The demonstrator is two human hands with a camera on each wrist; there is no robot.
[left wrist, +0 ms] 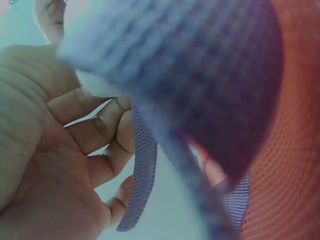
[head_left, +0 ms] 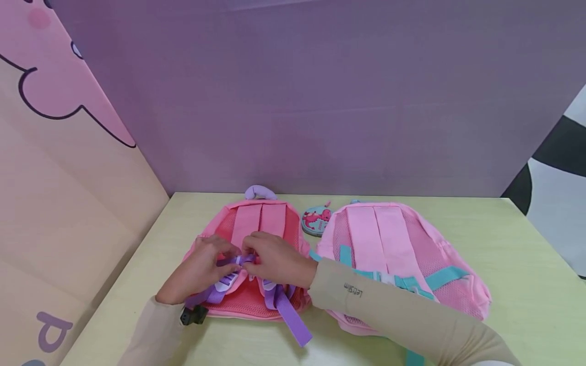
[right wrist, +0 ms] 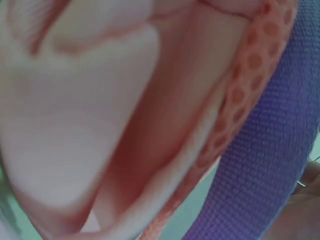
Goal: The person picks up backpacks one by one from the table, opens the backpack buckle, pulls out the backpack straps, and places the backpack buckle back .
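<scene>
A coral backpack with purple straps lies on the table, its strap side up. Over its middle, a purple chest strap with a small white buckle runs between the hands. My left hand pinches the strap's left part between thumb and fingers. From the other side, my right hand pinches the right part close to the buckle. Wide purple webbing fills much of the left wrist view, beside the curled fingers. In the right wrist view, coral fabric and purple webbing hide most of the hand.
To the right lies a pink backpack with teal straps, partly under my right forearm. A small round pouch with a printed figure sits between the bags. A purple strap end trails toward the front. A purple wall stands behind the table.
</scene>
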